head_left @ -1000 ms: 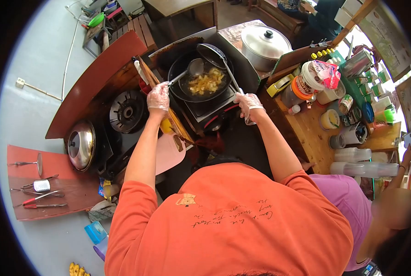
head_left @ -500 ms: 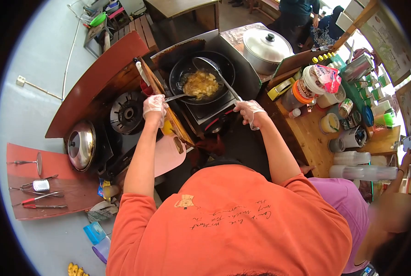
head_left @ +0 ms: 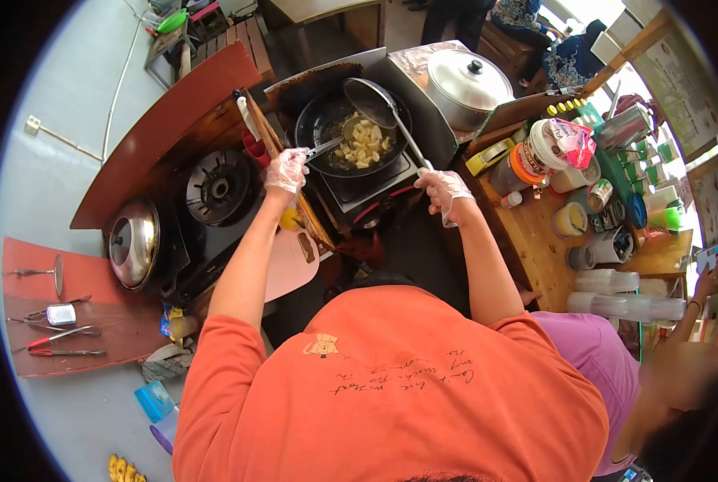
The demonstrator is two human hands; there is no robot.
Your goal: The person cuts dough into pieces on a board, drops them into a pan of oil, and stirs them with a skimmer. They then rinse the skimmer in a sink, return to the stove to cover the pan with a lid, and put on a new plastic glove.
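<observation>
Two gloved hands work over a black wok (head_left: 327, 128) that sits on a burner at the far middle of the cooking counter (head_left: 423, 241). In the wok lies a heap of pale yellow food pieces (head_left: 365, 143), gathered toward its right half. The left hand (head_left: 286, 171) is closed around the handle of a metal spoon (head_left: 327, 148), whose bowl reaches over the wok's near rim and meets the left edge of the food. The right hand (head_left: 444, 189) is wrapped around the end of a long-handled ladle (head_left: 373, 101); its handle slants up and left across the wok's right rim, and its dark bowl hangs above the far side of the food. Left of the wok, a bare gas burner (head_left: 217, 186) is set in the counter, and a steel lid (head_left: 133, 243) rests near the counter's left end. Beyond the wok's right side stands a large lidded steel pot (head_left: 467, 83). Tubs and jars (head_left: 548, 145) crowd the wooden shelf along the right edge, just beside the right forearm.
</observation>
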